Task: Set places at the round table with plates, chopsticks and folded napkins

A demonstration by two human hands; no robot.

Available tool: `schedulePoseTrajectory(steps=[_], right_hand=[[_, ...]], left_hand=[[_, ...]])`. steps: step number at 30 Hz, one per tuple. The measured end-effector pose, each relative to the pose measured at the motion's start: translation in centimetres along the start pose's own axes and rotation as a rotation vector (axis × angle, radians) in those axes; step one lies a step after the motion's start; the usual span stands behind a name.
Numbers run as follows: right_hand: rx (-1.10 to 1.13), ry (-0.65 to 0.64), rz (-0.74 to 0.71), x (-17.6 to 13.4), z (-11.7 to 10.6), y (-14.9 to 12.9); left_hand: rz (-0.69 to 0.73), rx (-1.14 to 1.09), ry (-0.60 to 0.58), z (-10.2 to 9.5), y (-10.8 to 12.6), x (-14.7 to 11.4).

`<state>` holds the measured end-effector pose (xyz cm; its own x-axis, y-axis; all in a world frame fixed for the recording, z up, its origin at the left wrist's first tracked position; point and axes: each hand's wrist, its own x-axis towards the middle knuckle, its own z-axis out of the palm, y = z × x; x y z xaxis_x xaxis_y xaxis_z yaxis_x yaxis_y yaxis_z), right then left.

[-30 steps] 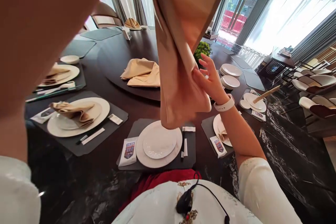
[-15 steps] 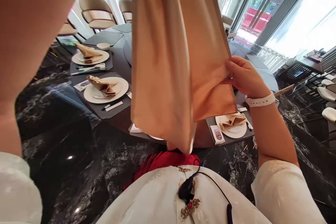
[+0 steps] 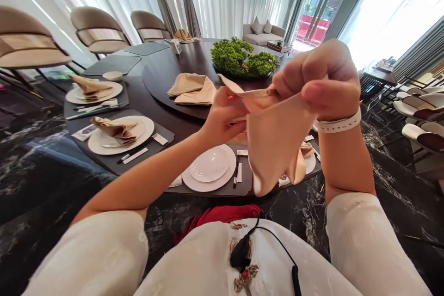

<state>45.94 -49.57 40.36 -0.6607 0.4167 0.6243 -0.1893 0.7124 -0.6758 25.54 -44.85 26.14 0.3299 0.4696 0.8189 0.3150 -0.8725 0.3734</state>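
A beige cloth napkin [image 3: 277, 143] hangs in the air between my two hands, partly gathered at its upper edge. My right hand [image 3: 322, 76], with a white band at the wrist, is closed round its upper right part. My left hand [image 3: 224, 115] pinches the upper left part, a corner poking out beyond the fingers. Below and left of the cloth, a white plate stack [image 3: 210, 164] stands bare on a dark placemat [image 3: 225, 192]. Chopsticks [image 3: 237, 171] lie at its right. Another place setting at the right is half hidden behind the napkin.
Folded beige napkins [image 3: 194, 88] lie on the dark turntable [image 3: 163, 88], near a green plant centrepiece [image 3: 239, 58]. To the left, two plates [image 3: 144, 134] carry shaped napkins [image 3: 116, 129]. Chairs [image 3: 97, 27] stand along the far left side.
The napkin hung long and open from high up; now it is lower and bunched between both hands. My left hand has come down into view, and my right hand has risen.
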Motion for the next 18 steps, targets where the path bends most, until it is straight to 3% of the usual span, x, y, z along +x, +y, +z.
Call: schedulePoseTrajectory(steps=[2, 4, 7, 9, 11, 14, 18], right_hand=[[-0.002, -0.048, 0.088, -0.5, -0.3, -0.3], [-0.041, -0.037, 0.190, -1.1, -0.6, -0.7], [-0.036, 0.005, 0.204, -1.8, -0.9, -1.4], [0.027, 0.027, 0.136, -2.1, -1.2, -1.6], [0.062, 0.042, 0.061, -2.5, -1.7, -1.6], [-0.067, 0.142, -0.032, -3.6, -2.9, -1.5], [-0.448, 0.262, -0.082, -5.2, -3.8, -1.8]], left_hand=[[0.136, 0.066, 0.099, -0.1, 1.3, 0.6], [0.257, 0.072, 0.085, -0.6, 2.2, 1.4], [0.318, -0.074, -0.192, -1.4, 2.8, 2.3], [0.201, -0.183, -0.399, -2.0, 2.7, 2.6], [0.066, -0.234, -0.494, -3.0, 2.4, 2.8], [0.005, -0.237, -0.439, -5.7, 2.2, 3.6], [-0.100, -0.115, -0.278, -10.3, 2.4, 5.5]])
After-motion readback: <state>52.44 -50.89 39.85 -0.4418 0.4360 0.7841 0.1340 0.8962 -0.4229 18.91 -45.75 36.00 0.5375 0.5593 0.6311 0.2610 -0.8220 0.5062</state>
